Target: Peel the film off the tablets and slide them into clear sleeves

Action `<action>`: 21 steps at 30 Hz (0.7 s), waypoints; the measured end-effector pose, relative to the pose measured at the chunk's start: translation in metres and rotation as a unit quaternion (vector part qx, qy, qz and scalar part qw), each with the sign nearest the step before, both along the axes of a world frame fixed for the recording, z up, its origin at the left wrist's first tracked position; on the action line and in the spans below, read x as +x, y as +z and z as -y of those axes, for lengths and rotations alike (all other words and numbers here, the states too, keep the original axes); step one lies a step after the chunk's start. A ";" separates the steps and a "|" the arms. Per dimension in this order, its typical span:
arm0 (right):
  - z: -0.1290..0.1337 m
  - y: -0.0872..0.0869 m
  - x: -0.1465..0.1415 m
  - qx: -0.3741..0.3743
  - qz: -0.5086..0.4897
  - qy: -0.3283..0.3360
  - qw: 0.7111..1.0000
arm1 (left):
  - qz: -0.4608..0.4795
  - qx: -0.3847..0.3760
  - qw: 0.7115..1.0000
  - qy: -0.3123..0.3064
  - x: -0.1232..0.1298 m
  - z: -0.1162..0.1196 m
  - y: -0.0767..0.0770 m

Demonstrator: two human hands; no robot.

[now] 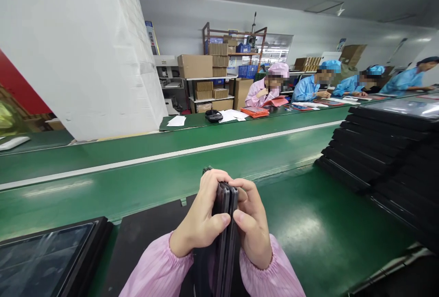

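Note:
Two slim dark tablets (222, 253) stand on edge side by side, close together, with their narrow rims facing me. My left hand (200, 219) is closed around the left one, its thumb pressed on the rim and its fingers over the far top edge. From the other side my right hand (253, 224) grips the right one, its thumb also on the rim and fingertips at the top corner. Beneath them lies a flat black tray (140, 237), partly covered by my arms. The tablets' lower ends run out of view.
At right rises a tall stack of black trays (380, 155). A black tray with a dark glossy panel (41, 260) lies at lower left. The green conveyor (154, 169) crosses ahead. Beyond it, several co-workers (305, 89) sit near red-orange sheets (255, 112). A white wrapped block (92, 55) stands left.

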State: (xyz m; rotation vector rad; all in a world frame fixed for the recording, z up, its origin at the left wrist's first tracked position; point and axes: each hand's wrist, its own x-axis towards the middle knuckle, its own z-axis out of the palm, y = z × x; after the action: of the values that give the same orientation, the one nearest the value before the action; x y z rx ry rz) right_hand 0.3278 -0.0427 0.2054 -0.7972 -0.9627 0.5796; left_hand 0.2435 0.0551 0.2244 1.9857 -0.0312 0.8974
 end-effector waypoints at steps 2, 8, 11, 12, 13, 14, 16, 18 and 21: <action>0.002 0.002 -0.002 0.007 -0.003 -0.014 1.000 | 0.008 0.001 1.000 0.000 0.000 0.003 0.002; 0.004 0.003 -0.004 0.012 -0.002 -0.025 1.000 | 0.030 0.006 0.999 0.020 0.003 0.008 0.000; 0.005 0.004 -0.005 0.011 0.015 -0.036 0.999 | 0.031 0.010 0.999 0.023 0.001 0.009 0.000; 0.005 0.004 -0.005 0.010 0.020 -0.038 0.999 | 0.032 0.011 0.999 0.024 0.000 0.010 0.000; 0.006 0.005 -0.005 0.010 0.024 -0.041 0.999 | 0.036 0.013 0.999 0.025 -0.001 0.010 -0.001; 0.006 0.005 -0.006 0.007 0.029 -0.044 0.999 | 0.041 0.017 0.999 0.025 -0.002 0.011 -0.002; 0.007 0.006 -0.008 -0.007 0.046 -0.061 0.997 | 0.060 0.019 0.998 0.018 -0.001 0.011 -0.007; 0.009 0.006 -0.010 -0.039 0.072 -0.096 0.992 | 0.084 -0.015 0.996 0.036 0.003 0.008 -0.015; 0.010 0.009 -0.010 -0.079 0.104 -0.151 0.980 | 0.063 -0.169 0.968 0.173 0.018 -0.007 -0.030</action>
State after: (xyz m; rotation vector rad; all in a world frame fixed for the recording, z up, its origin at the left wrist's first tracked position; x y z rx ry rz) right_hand 0.3176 -0.0531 0.2142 -1.1400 -0.9703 0.3139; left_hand 0.2620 0.0621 0.1944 1.6377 0.3836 1.1650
